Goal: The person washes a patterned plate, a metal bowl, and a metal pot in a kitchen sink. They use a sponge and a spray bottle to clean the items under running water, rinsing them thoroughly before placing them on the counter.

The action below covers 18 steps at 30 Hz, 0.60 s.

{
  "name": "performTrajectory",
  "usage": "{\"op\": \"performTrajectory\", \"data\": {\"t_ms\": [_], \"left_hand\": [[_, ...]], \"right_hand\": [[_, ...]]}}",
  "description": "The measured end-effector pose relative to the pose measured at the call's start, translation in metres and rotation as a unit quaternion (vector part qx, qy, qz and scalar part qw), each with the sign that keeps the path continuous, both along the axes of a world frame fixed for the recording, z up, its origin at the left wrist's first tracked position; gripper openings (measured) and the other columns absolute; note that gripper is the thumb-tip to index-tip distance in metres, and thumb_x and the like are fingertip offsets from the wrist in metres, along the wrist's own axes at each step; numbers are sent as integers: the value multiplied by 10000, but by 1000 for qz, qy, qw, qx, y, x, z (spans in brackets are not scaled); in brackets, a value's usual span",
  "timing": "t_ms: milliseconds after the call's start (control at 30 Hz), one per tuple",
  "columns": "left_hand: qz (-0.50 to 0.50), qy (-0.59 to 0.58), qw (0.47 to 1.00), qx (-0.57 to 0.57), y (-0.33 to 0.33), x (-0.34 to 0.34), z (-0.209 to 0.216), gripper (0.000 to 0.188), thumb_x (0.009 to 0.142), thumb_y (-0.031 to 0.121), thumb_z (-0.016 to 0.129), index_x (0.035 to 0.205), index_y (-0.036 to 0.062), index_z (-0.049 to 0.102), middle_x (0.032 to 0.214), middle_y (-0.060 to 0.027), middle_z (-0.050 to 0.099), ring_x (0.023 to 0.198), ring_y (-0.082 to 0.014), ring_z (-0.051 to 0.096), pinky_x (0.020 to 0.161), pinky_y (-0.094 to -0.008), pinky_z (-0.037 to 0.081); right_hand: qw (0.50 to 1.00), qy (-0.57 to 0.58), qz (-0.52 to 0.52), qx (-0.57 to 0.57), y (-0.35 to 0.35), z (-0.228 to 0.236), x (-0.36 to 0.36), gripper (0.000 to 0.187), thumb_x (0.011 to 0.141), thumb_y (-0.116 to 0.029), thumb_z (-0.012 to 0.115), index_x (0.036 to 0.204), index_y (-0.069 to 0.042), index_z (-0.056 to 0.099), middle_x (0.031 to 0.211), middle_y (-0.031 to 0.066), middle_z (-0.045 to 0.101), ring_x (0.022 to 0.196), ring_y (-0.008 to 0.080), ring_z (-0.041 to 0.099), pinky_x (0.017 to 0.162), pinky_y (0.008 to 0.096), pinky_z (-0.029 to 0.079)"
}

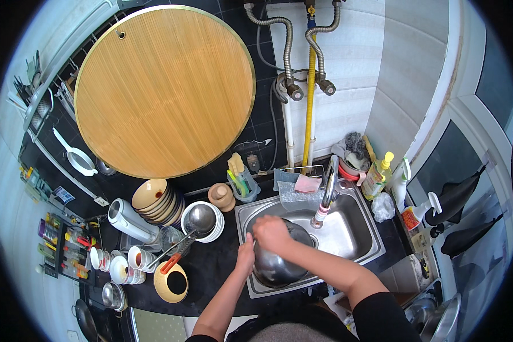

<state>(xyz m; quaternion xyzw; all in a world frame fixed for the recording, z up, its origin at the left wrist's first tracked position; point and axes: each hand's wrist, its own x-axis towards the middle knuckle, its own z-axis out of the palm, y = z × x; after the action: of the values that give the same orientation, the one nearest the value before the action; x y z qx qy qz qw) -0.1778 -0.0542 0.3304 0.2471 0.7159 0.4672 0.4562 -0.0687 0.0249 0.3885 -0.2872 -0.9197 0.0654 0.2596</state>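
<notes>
A round, dark shiny metal bowl (279,267) is tilted over the left part of the stainless steel sink (353,231). My left hand (245,256) grips the bowl's left edge, thumb pointing up. Closed into a fist, my right hand (272,232) presses at the bowl's upper rim. Whatever its fingers hold, if anything, is hidden beneath them. Just right of the bowl stands the faucet (326,199), its spout over the basin. Behind it, a pink cloth (308,183) lies on a wire rack.
A large round wooden board (165,91) leans on the wall. Left of the sink stand stacked bowls (150,196), white bowls with a ladle (202,218) on top, and a pan-like dish with a red handle (171,285). Soap and spray bottles (377,175) line the right side.
</notes>
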Motion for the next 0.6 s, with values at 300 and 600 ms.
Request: {"op": "performTrajectory", "data": {"t_ms": [300, 600], "left_hand": [[31, -92, 994, 57, 2, 11, 17, 709, 867, 613, 262, 894, -21, 577, 812, -61, 534, 739, -125, 449, 654, -271, 386], [-10, -106, 993, 52, 4, 2, 6, 805, 859, 626, 239, 1194, -77, 441, 1231, -178, 441, 1146, -206, 393, 941, -314, 316]], "right_hand": [[998, -9, 46, 32, -15, 4, 0, 46, 626, -138, 580, 597, -103, 572, 680, 52, 551, 720, 218, 550, 623, 339, 413], [998, -10, 28, 60, -11, 1, -4, 56, 587, -163, 601, 587, -112, 580, 678, 32, 548, 718, 204, 538, 608, 337, 411]]}}
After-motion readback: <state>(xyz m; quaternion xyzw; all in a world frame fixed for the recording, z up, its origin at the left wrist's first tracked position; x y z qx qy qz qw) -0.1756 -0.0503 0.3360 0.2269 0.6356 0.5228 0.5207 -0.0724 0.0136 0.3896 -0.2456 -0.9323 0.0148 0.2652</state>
